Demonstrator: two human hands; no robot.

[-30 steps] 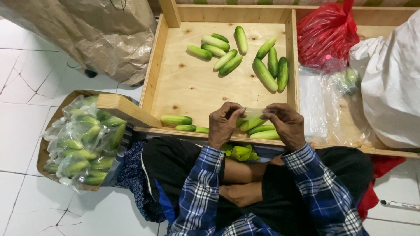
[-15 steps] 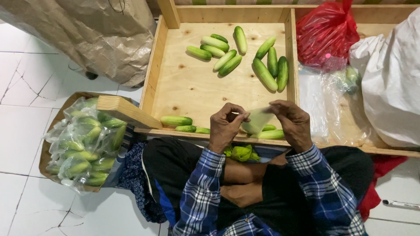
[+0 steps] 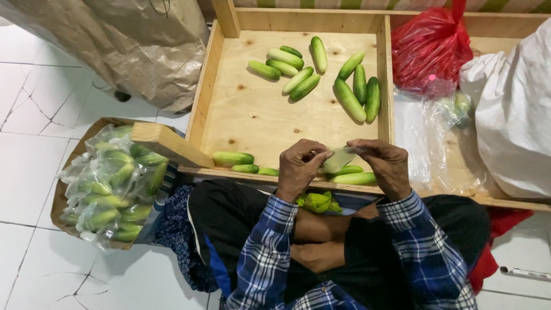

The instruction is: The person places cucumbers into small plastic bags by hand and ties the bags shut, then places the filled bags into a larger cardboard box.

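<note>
Bare tray floor (image 3: 258, 115) between far cucumbers (image 3: 321, 72) and near cucumbers (image 3: 232, 158).

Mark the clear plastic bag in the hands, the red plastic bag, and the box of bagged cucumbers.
clear plastic bag (image 3: 337, 159), head view, on the flat film between the two hands
red plastic bag (image 3: 430, 53), head view, on its bulging middle
box of bagged cucumbers (image 3: 57, 202), head view, on its left cardboard rim

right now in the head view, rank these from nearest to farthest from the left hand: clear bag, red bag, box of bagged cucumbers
1. clear bag: pinched in the left hand, just right of it.
2. box of bagged cucumbers: on the floor, far left.
3. red bag: upper right, behind the tray divider.
</note>
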